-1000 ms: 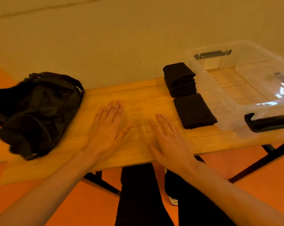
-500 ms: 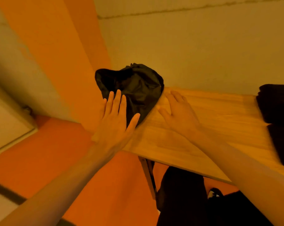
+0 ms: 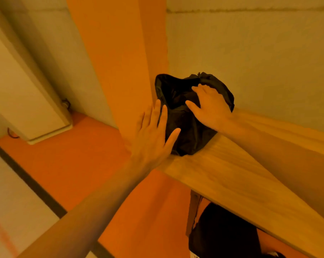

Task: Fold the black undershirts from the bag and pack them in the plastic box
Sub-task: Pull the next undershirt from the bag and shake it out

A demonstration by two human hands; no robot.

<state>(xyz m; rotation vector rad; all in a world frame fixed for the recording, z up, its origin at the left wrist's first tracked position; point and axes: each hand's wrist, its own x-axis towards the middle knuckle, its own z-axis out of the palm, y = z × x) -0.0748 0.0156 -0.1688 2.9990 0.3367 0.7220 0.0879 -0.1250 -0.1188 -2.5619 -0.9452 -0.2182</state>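
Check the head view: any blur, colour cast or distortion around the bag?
Head view: heavy orange-yellow cast throughout; the black bag is a dark mass with few folds readable; the wooden table looks smeared by motion blur; wide-angle tilt slants the walls; left hand and right hand are fairly sharp.

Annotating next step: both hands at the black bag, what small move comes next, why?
Probably pull open the mouth of the black bag: the right hand rests flat on top, the left hand is open at its side, neither grips, and no undershirt is in view.

A black bag point(image 3: 187, 127) sits on the wooden table point(image 3: 231, 175).
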